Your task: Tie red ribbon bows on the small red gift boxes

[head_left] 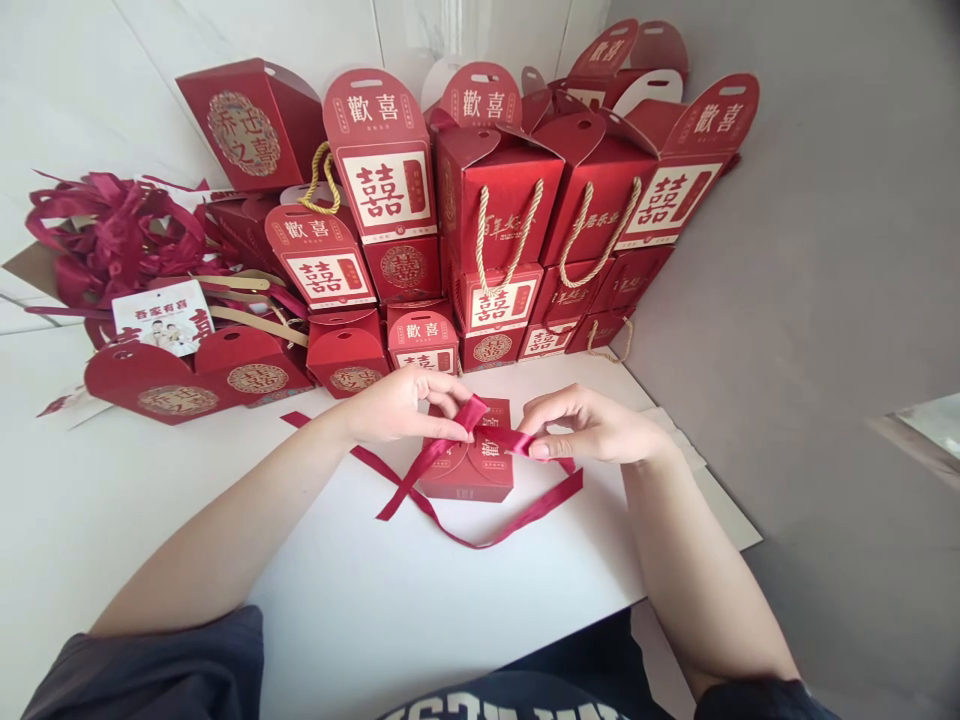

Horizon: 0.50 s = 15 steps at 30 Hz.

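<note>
Just below the centre of the frame, the small red box (465,487) sat on the white surface (337,580), the dark pink ribbon (529,515) crossing above its lid. The left hand (409,405) had its grip pinched on the ribbon right beside that crossing, nearer than the right hand (592,425), whose grip was clamped on the short stretch running rightward and slightly down from it.

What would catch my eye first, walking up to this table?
Probably the stacked red gift boxes along the back of the white table, some with gold rope handles. In front, the left hand and right hand hold crimson ribbon over a small gift box; a ribbon tangle lies at far left.
</note>
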Each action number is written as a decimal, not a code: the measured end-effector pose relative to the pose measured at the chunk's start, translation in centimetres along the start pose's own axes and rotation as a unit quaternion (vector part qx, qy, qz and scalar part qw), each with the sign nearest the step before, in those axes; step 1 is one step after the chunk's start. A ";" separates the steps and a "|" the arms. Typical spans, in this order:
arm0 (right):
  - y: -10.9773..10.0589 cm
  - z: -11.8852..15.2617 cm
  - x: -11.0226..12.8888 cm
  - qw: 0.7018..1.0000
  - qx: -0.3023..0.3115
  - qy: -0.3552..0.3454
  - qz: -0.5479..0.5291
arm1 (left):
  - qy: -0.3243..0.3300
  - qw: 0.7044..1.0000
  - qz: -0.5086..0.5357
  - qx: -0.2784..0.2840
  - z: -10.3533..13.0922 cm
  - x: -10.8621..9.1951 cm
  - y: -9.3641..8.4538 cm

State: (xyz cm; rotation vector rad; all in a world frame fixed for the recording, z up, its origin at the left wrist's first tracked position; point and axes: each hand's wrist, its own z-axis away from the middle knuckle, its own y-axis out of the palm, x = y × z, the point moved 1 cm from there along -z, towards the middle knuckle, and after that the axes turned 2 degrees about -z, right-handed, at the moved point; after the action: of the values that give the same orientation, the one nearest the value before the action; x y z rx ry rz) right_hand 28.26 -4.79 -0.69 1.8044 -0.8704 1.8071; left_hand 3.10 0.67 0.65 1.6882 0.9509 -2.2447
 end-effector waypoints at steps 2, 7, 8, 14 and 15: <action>1.0 -0.6 0.1 0.998 -0.039 -0.040 0.026 | -0.001 1.000 -0.010 0.006 0.0 -0.2 0.1; 3.6 -2.0 0.7 0.958 -0.139 -0.127 0.217 | 0.030 0.999 -0.026 0.025 0.0 -0.8 0.5; 4.0 -2.2 0.7 0.947 -0.148 -0.133 0.252 | 0.039 0.998 -0.032 0.025 0.0 -0.9 0.5; 5.1 -2.8 0.2 0.905 -0.175 -0.122 0.367 | 0.063 0.991 -0.115 0.004 0.0 -1.0 0.3; 5.0 -2.7 0.3 0.911 -0.170 -0.122 0.356 | 0.060 0.991 -0.117 0.003 0.0 -0.9 0.3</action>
State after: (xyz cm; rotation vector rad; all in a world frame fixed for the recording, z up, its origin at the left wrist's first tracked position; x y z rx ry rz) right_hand 22.78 -6.45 -0.92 1.6052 -2.0123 1.6557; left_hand 3.61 0.24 1.38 1.8162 1.2292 -2.3102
